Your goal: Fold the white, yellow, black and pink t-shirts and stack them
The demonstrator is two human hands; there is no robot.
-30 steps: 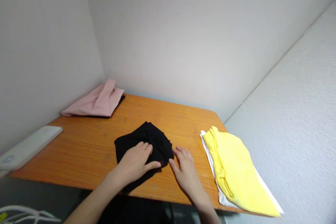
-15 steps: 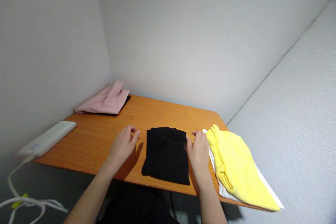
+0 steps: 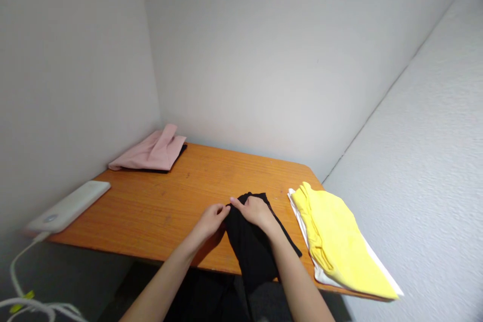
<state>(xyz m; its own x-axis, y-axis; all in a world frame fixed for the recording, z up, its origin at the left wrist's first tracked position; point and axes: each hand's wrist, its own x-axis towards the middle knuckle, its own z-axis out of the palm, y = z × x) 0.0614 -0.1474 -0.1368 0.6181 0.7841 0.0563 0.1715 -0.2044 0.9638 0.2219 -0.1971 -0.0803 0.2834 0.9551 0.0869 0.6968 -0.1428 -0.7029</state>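
Note:
A piece of black folded cloth (image 3: 247, 246) lies at the front of the wooden table (image 3: 158, 211), turned askew, its lower end reaching over the front edge. My left hand (image 3: 212, 219) pinches its upper left corner between thumb and fingers. Close beside it, my right hand (image 3: 256, 210) lies over the upper part of the cloth, thumb pointing left to the same corner, fingers curled on the fabric. Part of the cloth is hidden under my right hand and forearm.
At the right edge, yellow folded cloth (image 3: 335, 241) rests on white cloth (image 3: 320, 274). Pink cloth (image 3: 151, 151) lies over something black at the back left. A white power bank (image 3: 71, 206) with a white cable (image 3: 18, 261) sits on the left edge. Walls enclose the table.
Both hands have closed on the black cloth, which lay flat and square between them before. It is now turned askew, drawn toward the front edge, with its upper left corner held.

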